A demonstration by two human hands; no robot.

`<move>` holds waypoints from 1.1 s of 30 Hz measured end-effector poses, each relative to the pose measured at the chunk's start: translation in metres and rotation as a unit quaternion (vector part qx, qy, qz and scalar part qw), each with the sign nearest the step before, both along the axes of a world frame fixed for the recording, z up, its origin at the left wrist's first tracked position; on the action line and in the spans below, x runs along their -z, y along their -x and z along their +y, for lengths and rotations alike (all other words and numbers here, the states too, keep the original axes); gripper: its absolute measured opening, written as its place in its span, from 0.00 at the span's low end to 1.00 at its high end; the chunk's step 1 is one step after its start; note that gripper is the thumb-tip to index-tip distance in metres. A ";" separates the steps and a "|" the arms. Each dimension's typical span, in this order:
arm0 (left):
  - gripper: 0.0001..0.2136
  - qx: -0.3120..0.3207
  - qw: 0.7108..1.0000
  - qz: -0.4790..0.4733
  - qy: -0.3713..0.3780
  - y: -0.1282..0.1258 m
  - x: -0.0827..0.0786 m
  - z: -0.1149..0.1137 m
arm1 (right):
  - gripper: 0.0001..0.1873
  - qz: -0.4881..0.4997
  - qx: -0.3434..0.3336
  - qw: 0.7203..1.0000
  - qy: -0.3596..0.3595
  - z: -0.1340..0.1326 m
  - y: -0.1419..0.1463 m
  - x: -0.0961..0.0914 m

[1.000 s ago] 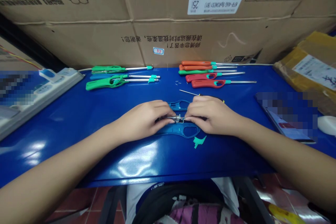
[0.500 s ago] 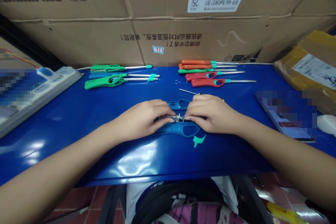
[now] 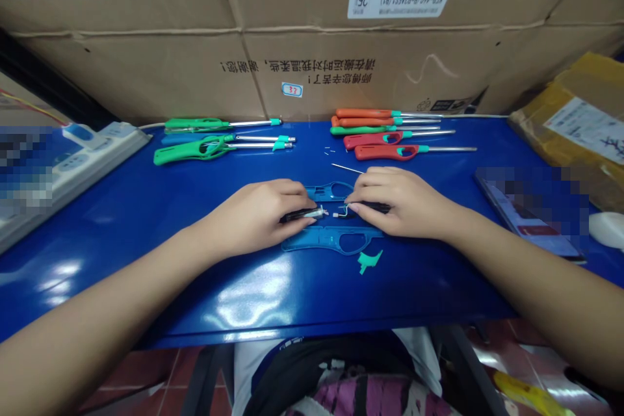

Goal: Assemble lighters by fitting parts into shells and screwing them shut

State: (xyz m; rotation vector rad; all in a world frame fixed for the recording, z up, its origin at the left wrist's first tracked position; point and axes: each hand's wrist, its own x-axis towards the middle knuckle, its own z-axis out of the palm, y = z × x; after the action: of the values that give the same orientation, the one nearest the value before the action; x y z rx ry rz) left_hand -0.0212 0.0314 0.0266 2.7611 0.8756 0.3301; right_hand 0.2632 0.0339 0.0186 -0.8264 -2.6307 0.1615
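My left hand is closed on a dark fuel tank with a pale valve end pointing right. Opposite it, my right hand pinches a small black lighter part with a thin bent wire or tube at its left end. A narrow gap separates the two pieces. Beneath the fingers lie two blue lighter shell halves: the upper shell half is partly covered by both hands, and the lower shell half shows its hollow inside. A loose teal trigger lies just below.
Opened green and blue lighters lie back left; orange, green and red lighters lie back right. A thin metal shaft pokes out behind my right hand. A power strip, phone and taped parcel flank the blue table.
The pieces that met between my hands are now apart. My right hand has shifted slightly right and up, and the black part in it now shows; the tank's end shows more clearly.
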 end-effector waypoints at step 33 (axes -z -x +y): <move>0.16 -0.009 0.998 -0.065 -0.003 -0.002 0.017 0.015 | 0.05 0.088 -0.060 0.994 -0.016 -0.012 -0.011 -0.037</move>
State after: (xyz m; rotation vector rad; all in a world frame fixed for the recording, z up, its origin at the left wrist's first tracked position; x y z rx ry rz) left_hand -0.0195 0.0462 0.0091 2.7019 0.8687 0.5109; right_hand 0.2741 0.0216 0.0557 -0.6135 -2.5100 0.2145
